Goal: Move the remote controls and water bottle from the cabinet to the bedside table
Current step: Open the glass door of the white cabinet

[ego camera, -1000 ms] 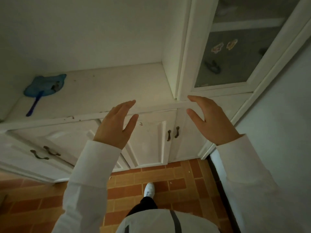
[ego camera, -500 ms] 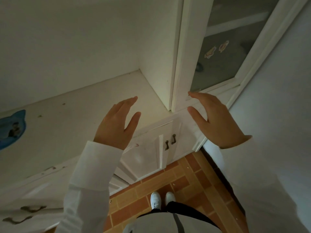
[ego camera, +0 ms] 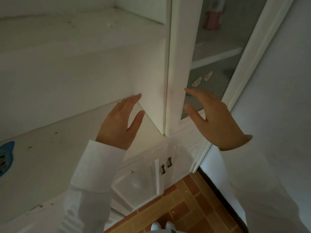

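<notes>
I stand in front of a white cabinet [ego camera: 171, 64] with a glass door [ego camera: 217, 52] on its right side. Behind the glass, on an upper shelf, stands a blurred bottle-like object with a red lower part [ego camera: 212, 15]; I cannot tell what it is. No remote control is visible. My left hand [ego camera: 119, 125] is raised over the white countertop [ego camera: 50, 165], fingers apart, holding nothing. My right hand [ego camera: 213, 118] hovers in front of the lower part of the glass door, also open and empty.
Two stickers [ego camera: 202, 79] are on the glass. A blue object [ego camera: 5, 158] lies on the countertop at the far left. Lower cabinet doors with dark handles [ego camera: 166, 165] sit below. Orange floor tiles [ego camera: 185, 207] and my white shoes [ego camera: 162, 226] are underneath. A white wall is at right.
My view has tilted upward and closer to the cabinet, bringing upper shelves and the glass door into view. Both hands stayed raised and open, now higher against the cabinet.
</notes>
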